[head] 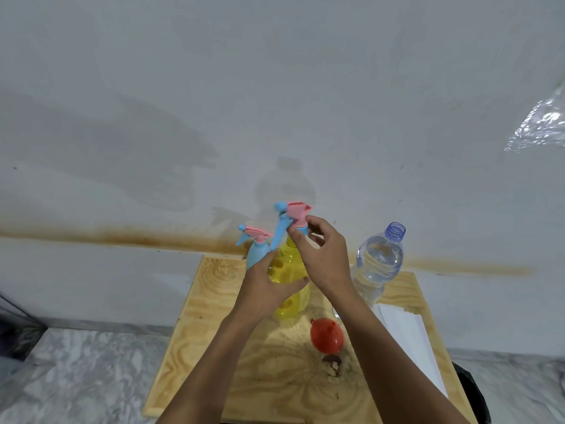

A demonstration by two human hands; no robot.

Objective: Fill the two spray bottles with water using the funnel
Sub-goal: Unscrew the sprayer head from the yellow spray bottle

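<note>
Closest to the camera, a red funnel (326, 335) lies on the plywood counter (214, 347), just in front of the yellow spray bottle (290, 289). White paper sheets (406, 341) rest to that bottle's right. A person's left hand (266, 289) wraps the yellow bottle's body, its fingers curled round the left side. The right hand (324, 258) reaches to the bottle's top, thumb and fingertips pinching the blue collar of the pink-and-blue trigger head (295, 214). Whether the head is free of the neck cannot be told.

The translucent bottle looks empty, so it is probably light and easy to tip, with thin walls likely to give under a squeeze. The body is the place to steady it and the collar the place to turn.

Right of the yellow bottle stands an uncapped clear water bottle (377, 264), seemingly holding water. Just behind the yellow bottle, to its left, is the blue spray bottle (255, 255) with its own head on. No brand, label or writing is legible anywhere.
</note>
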